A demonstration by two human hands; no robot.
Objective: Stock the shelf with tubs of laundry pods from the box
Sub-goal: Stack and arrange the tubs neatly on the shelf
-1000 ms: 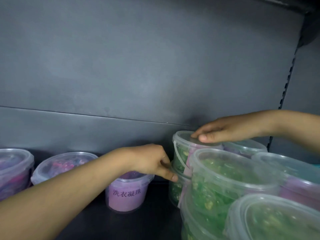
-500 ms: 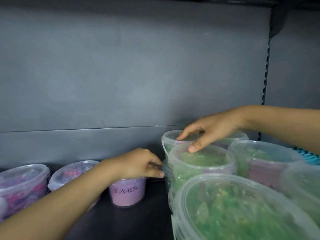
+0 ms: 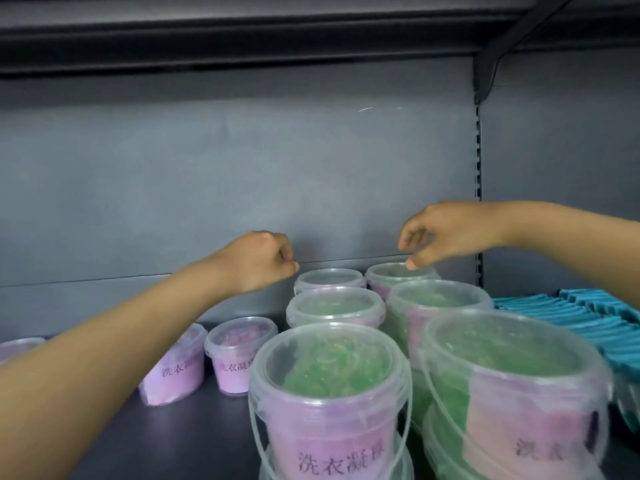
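Several clear tubs of green laundry pods with pink labels stand stacked in two rows on the dark shelf (image 3: 166,441). The nearest are the front left tub (image 3: 329,372) and the front right tub (image 3: 509,372); the rear left tub (image 3: 329,277) and rear right tub (image 3: 394,273) stand by the back wall. My left hand (image 3: 263,261) hovers left of the rear left tub, fingers curled into a fist, holding nothing. My right hand (image 3: 443,237) hangs over the rear right tub with loosely curled fingers, thumb tip just above its lid. No box is in view.
Small pink pod tubs (image 3: 239,355) stand at the left, one partly behind my left forearm. Blue packs (image 3: 588,323) fill the shelf to the right. The grey back wall (image 3: 242,185) is close behind and an upper shelf (image 3: 242,36) hangs overhead.
Both hands have lifted off the rear tubs: the left rose from the stack's side, the right from the lids. The view has pulled back, showing more tubs in front.
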